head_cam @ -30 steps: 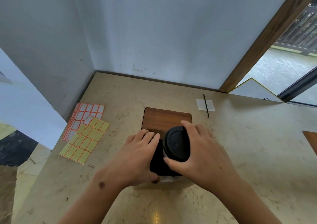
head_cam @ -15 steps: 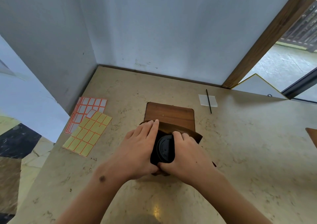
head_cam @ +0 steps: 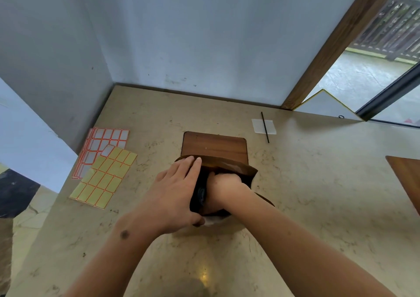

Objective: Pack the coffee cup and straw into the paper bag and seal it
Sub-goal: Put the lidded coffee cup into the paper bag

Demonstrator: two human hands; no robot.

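A brown paper bag (head_cam: 236, 168) stands open in the middle of the counter. My right hand (head_cam: 225, 184) is sunk inside its mouth, fingers hidden, on the black-lidded coffee cup (head_cam: 201, 193), of which only a dark sliver shows. My left hand (head_cam: 176, 190) holds the bag's left wall, fingers laid over the rim and thumb under its near edge. A thin black straw (head_cam: 265, 127) lies across a white paper square (head_cam: 259, 126) at the back right, well away from both hands.
A wooden board (head_cam: 214, 144) lies flat just behind the bag. Sheets of yellow stickers (head_cam: 102, 178) and white stickers (head_cam: 106, 137) lie at the left by the wall. Another wooden board (head_cam: 406, 176) pokes in at the right edge. Walls close the back and left.
My right hand has pushed the cup down from above the bag into it, until the lid is nearly hidden. My left hand has stayed on the bag's left side.
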